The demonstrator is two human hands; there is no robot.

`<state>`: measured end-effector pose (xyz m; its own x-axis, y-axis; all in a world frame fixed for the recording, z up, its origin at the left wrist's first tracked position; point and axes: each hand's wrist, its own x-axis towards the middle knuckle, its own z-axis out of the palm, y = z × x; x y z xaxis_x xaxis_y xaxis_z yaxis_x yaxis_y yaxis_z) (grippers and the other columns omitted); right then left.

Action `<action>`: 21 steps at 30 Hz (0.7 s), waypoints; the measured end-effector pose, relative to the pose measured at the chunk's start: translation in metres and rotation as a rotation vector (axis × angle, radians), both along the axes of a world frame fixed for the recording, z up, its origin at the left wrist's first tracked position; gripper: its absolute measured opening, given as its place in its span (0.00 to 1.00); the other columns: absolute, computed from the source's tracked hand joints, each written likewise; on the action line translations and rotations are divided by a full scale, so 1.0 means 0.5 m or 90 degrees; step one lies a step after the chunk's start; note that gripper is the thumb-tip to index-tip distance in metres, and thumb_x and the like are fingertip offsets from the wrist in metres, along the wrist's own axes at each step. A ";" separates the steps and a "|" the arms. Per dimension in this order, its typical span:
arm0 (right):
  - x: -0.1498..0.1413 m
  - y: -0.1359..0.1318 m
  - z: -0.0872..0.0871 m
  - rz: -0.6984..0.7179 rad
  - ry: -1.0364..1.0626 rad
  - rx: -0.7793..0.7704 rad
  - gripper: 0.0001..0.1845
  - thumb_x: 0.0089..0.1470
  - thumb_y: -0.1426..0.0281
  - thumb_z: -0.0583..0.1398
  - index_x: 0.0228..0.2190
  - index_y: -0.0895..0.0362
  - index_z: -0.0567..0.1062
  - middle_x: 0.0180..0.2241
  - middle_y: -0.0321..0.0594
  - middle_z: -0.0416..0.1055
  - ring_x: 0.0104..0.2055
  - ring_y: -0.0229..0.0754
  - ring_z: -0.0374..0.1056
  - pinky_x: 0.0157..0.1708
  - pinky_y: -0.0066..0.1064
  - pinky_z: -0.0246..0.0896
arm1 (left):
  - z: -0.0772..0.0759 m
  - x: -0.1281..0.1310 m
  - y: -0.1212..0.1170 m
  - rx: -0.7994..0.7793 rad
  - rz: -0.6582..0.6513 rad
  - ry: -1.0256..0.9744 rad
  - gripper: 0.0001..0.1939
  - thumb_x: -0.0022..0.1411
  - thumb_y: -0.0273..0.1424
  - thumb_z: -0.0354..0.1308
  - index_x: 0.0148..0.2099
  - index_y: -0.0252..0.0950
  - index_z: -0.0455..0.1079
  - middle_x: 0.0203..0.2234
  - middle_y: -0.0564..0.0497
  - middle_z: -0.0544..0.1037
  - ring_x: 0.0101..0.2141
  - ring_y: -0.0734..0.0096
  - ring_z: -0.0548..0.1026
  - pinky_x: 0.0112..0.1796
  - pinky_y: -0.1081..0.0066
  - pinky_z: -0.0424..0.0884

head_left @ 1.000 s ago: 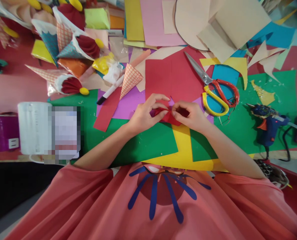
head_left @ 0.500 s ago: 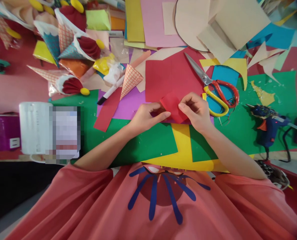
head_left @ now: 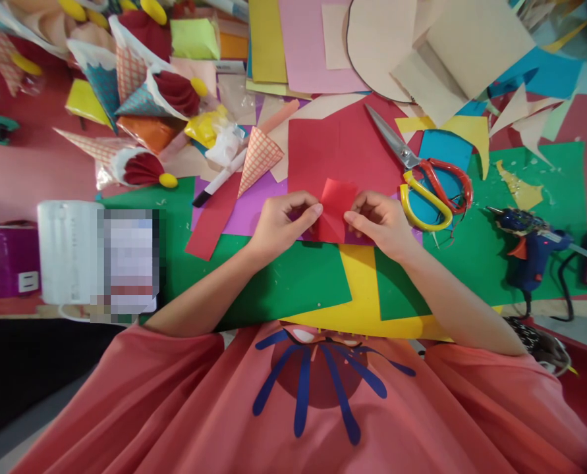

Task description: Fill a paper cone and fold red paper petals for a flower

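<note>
A small red foam or paper piece (head_left: 336, 209) is held up between my two hands, above a purple sheet and a larger red sheet (head_left: 342, 145). My left hand (head_left: 286, 224) pinches its left edge between thumb and fingers. On the opposite side, my right hand (head_left: 379, 222) grips the right edge with thumb and curled fingers. Just right of my right hand lie scissors (head_left: 409, 158) with one red and one yellow handle. A checkered cone (head_left: 259, 160) and a black-capped white marker (head_left: 219, 179) rest beyond my left hand, near a red strip (head_left: 211, 230).
Finished cones with dark red tops (head_left: 145, 166) crowd the upper left. A blue glue gun (head_left: 533, 257) with its cord sits at right on a green sheet (head_left: 564, 197). A blurred-out phone (head_left: 130, 263) lies at left. Beige sheets and scraps (head_left: 475, 52) cover the back.
The small red piece has turned from a slant to nearly upright. My left hand has shifted its pinch slightly higher, and my right hand has moved a little left and down.
</note>
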<state>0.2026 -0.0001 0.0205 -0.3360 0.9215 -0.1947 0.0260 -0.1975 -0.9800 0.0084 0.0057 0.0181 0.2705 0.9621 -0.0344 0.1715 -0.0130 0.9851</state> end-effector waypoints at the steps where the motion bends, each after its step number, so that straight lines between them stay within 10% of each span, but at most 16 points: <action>1: 0.000 0.001 0.000 0.002 0.003 -0.008 0.23 0.46 0.52 0.67 0.25 0.56 0.66 0.21 0.30 0.65 0.20 0.30 0.58 0.20 0.26 0.52 | 0.000 0.000 0.000 0.001 0.001 0.004 0.15 0.59 0.40 0.59 0.26 0.34 0.68 0.17 0.56 0.70 0.20 0.81 0.66 0.23 0.78 0.62; 21: 0.003 0.006 0.002 0.041 -0.008 -0.012 0.23 0.43 0.54 0.69 0.24 0.57 0.67 0.20 0.29 0.63 0.22 0.30 0.57 0.22 0.25 0.50 | -0.004 0.001 0.000 0.009 0.006 0.029 0.22 0.58 0.48 0.59 0.25 0.35 0.66 0.18 0.57 0.66 0.21 0.81 0.63 0.23 0.77 0.59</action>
